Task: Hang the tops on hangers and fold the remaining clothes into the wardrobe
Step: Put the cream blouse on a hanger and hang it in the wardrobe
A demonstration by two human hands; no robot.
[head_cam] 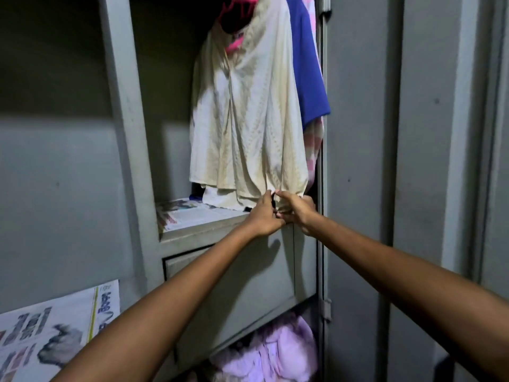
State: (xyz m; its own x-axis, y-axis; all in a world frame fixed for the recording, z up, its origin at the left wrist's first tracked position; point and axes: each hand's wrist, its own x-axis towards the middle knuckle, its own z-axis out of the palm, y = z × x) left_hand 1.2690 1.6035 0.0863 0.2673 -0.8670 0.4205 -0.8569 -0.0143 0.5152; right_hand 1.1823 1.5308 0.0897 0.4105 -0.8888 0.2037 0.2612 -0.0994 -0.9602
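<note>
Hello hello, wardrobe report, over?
Both hands, left and right, pinch the cream top's hem. Top hangs on pink hanger. Blue top crowds beside it.

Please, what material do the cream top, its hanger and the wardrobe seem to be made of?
Cream top: probably a light woven or knitted fabric, matte, with a faint textured pattern and soft folds.
Hanger: likely plastic, bright pink and smooth.
Wardrobe: probably painted metal, given its flat grey panels and small hinges; painted wood is possible.

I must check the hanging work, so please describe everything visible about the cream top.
The cream textured-knit top hangs on a pink plastic hanger inside the grey wardrobe, in front of a blue garment. It drapes in soft folds. The left hand and right hand pinch its lower hem.
</note>
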